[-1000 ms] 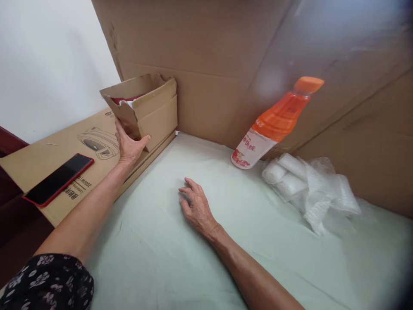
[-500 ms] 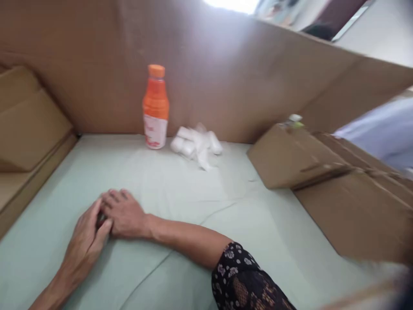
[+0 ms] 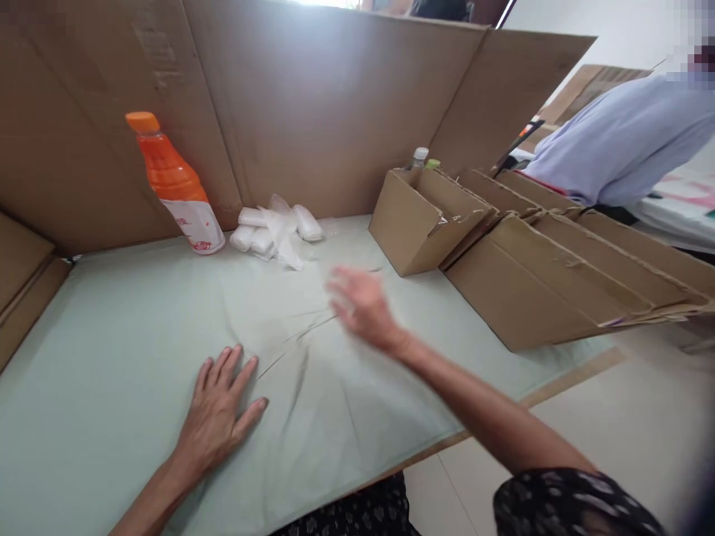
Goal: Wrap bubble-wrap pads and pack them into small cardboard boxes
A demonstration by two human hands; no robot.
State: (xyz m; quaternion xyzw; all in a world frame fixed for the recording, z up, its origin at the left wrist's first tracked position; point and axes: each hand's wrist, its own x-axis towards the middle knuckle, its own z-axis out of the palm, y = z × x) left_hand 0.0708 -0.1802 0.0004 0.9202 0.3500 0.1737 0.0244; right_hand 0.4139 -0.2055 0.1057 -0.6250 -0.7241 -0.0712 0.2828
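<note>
My left hand (image 3: pixel 217 409) lies flat on the pale green cloth (image 3: pixel 100 372) that covers the table. Its fingers are spread and nothing is in it. To the right, my right hand (image 3: pixel 363 305) hovers over the cloth with bent fingers, smeared by motion, so I cannot tell whether anything is in them. Beyond the hands sits a pile of white plastic rolls (image 3: pixel 276 232), with a loose strip hanging from it. Left of that pile stands an orange-capped bottle (image 3: pixel 176 186) with orange contents and a white label.
A tall cardboard panel (image 3: pixel 335 104) walls off the back. On the right are several open cardboard boxes (image 3: pixel 536 275), one holding a clear bottle with a white cap (image 3: pixel 420 156). More cardboard (image 3: pixel 27 275) borders the left. A person in a pale shirt (image 3: pixel 620 141) is beyond the boxes.
My hands were cupped together at the left; now they are apart. The left is laid flat and the right has swung away to the right. The view has turned right.
</note>
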